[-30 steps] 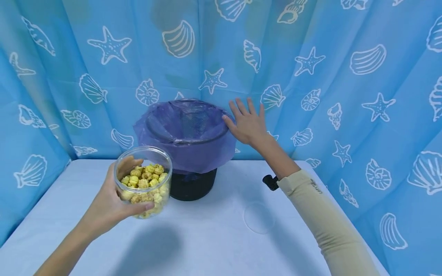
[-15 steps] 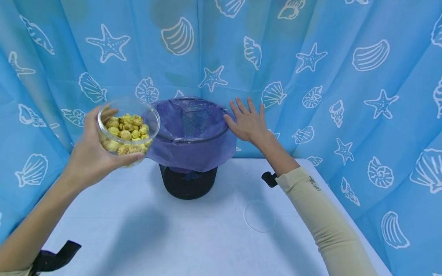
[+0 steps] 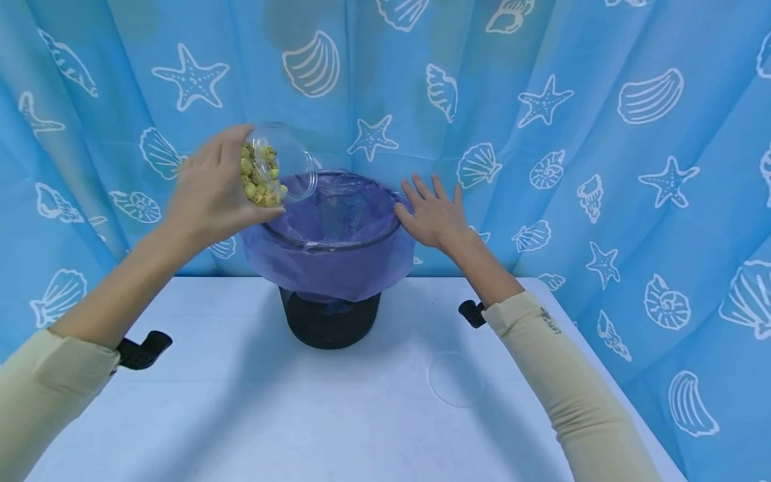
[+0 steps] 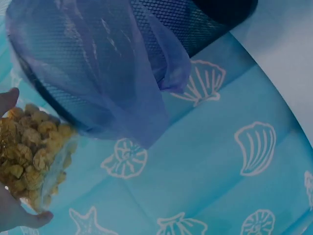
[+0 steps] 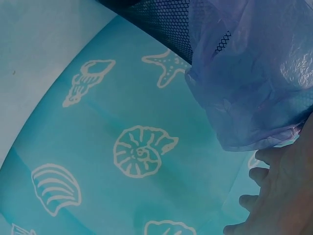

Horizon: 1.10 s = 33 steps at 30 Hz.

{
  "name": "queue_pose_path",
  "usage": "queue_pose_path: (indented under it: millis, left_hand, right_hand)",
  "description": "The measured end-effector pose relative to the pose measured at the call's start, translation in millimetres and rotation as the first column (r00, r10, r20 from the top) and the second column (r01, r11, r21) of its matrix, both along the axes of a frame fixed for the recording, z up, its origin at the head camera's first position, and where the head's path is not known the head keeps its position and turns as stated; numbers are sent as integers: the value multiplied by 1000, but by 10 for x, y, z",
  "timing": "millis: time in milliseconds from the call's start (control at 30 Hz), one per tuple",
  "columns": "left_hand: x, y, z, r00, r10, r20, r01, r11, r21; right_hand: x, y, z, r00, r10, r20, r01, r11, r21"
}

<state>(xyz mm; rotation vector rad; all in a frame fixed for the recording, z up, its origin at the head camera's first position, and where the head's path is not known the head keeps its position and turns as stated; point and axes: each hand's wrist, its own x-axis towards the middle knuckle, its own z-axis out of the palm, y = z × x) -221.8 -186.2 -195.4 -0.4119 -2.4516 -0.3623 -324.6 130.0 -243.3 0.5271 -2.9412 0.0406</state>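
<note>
My left hand (image 3: 207,191) grips a clear round plastic jar (image 3: 292,157) of yellow caramel popcorn (image 3: 259,177). The jar is tipped sideways, its mouth facing right over the left rim of a black mesh trash bin (image 3: 328,321). A purple trash bag (image 3: 337,271) lines the bin and hangs over its rim. In the left wrist view, the popcorn (image 4: 32,152) is still inside the tilted jar beside the bin. My right hand (image 3: 435,215) is spread at the bin's right side, its thumb at the rim; in the right wrist view its fingers (image 5: 274,176) lie close to the bag.
A thin clear round disc (image 3: 454,379), perhaps a lid, lies on the white table (image 3: 361,428) in front and to the right of the bin. Behind and around hangs a blue curtain (image 3: 385,80) with white shells and starfish. A black mount (image 3: 144,349) sits at my left wrist.
My left hand has lifted the popcorn jar from in front of the bin, up and over to its left rim, and turned it from nearly upright onto its side. My right hand has stayed put.
</note>
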Motion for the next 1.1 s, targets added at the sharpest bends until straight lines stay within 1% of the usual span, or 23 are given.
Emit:
queue_pose_path:
  millis: [100,233,400,500,667,733,967,1100]
  left_hand:
    - [-113,32,16,1000,3,-11,-3,997,-76]
    - [-244,61,39,999,-4,-36,-2,987,-162]
    - [-370,111,58,999,1,-42,-11,965,-262]
    - [-425,143,54,998,-8,-56,-10,954,-301]
    - [-495,180,25,996,-40,-77,11,939,-344]
    - [-516,193,13,995,-50,-84,16,929,-370]
    - [-551,264,11,996,-52,-66,17,895,-446]
    - [-568,308,11,996,-60,-70,18,876,-482]
  right_hand:
    - [-4,-11,7,1000,1,8,-1,1000,-11]
    - [-7,-22,18,1000,1,9,-1,1000,-14]
    - [-8,-20,21,1000,1,11,-1,1000,-16]
    - [-7,-17,18,1000,4,10,-3,1000,-19]
    - [-9,-12,15,1000,4,13,-4,1000,-15]
    - [-10,-11,14,1000,3,14,-2,1000,-11]
    - [-11,0,7,1000,2,11,-2,1000,-13]
    - [-15,6,3,1000,-3,11,3,1000,-10]
